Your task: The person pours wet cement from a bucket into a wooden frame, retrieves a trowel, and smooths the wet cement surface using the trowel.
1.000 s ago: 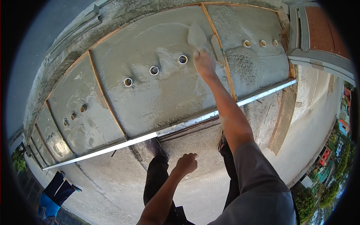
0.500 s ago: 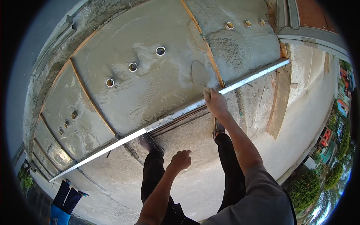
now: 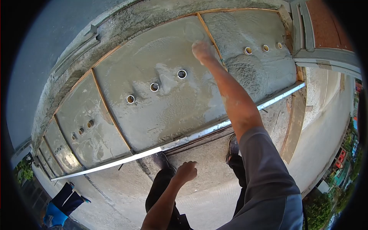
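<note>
My right hand (image 3: 202,51) is stretched far out over the wet concrete (image 3: 165,99), closed round the handle of a trowel (image 3: 194,31). The trowel's rounded, cement-coloured blade lies on the surface near the far edge, hard to tell from the concrete. A thin wooden strip (image 3: 210,33) runs just right of that hand. Nearer to me, my left hand (image 3: 186,171) hangs above the ground in a loose fist, with nothing visible in it. Several short white pipe ends (image 3: 154,87) stick up out of the concrete.
A long metal edge form (image 3: 199,137) borders the slab in front of my feet (image 3: 163,160). More wooden strips (image 3: 107,107) divide the panels. At lower left stands another person (image 3: 61,209). A board (image 3: 296,122) lies at the right, beyond which are plants (image 3: 318,207).
My right hand has swept the trowel away from the near metal edge toward the far side of the slab. The view has shifted slightly; my left hand stays about where it was.
</note>
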A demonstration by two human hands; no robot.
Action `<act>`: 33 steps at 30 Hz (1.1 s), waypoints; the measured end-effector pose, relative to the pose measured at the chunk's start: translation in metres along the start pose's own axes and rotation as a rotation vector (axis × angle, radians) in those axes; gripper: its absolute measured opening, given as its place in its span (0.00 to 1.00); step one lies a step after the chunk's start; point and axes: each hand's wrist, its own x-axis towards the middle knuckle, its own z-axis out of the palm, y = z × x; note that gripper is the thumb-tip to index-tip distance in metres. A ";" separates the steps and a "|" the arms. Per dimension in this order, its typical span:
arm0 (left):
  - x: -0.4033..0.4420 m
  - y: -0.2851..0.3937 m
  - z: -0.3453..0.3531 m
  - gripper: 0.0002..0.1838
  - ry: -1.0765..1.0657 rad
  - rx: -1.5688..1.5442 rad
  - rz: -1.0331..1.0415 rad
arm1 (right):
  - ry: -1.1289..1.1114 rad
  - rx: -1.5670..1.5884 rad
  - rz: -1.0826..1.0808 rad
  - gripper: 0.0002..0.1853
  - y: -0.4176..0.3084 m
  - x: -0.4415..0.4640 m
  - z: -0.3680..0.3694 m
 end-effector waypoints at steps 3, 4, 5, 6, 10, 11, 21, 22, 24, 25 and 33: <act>-0.003 -0.001 -0.004 0.21 0.040 0.006 0.004 | -0.145 -0.244 0.009 0.13 -0.012 0.029 -0.012; -0.004 0.000 -0.004 0.21 0.055 0.006 0.010 | -0.138 -0.333 -0.049 0.14 -0.015 0.029 -0.017; -0.002 0.001 -0.003 0.21 0.049 0.001 0.013 | -0.126 -0.424 -0.106 0.16 -0.017 0.029 -0.021; -0.002 0.000 -0.003 0.21 0.044 -0.003 0.010 | -0.083 -0.502 -0.235 0.16 -0.016 0.025 -0.020; -0.002 -0.003 -0.007 0.21 0.078 -0.004 0.041 | -0.122 -0.596 -0.297 0.17 -0.023 0.031 -0.042; -0.001 -0.005 -0.009 0.20 0.077 0.002 0.040 | -0.150 -0.460 -0.199 0.17 -0.024 0.046 -0.033; 0.000 -0.006 -0.009 0.17 0.057 0.005 0.052 | -0.031 -0.118 0.118 0.23 -0.001 0.115 0.033; -0.001 -0.002 -0.010 0.17 0.045 0.017 0.042 | 0.114 0.111 0.319 0.25 0.022 0.176 0.099; 0.002 -0.006 -0.007 0.17 0.065 0.001 0.039 | -0.091 -0.467 -0.137 0.24 -0.008 0.073 -0.002; 0.004 -0.007 -0.005 0.16 0.073 -0.008 0.040 | -0.114 -0.608 -0.252 0.24 -0.015 0.057 -0.018; 0.001 -0.003 -0.007 0.18 0.099 0.023 0.068 | -0.036 0.387 0.118 0.25 -0.007 0.047 0.017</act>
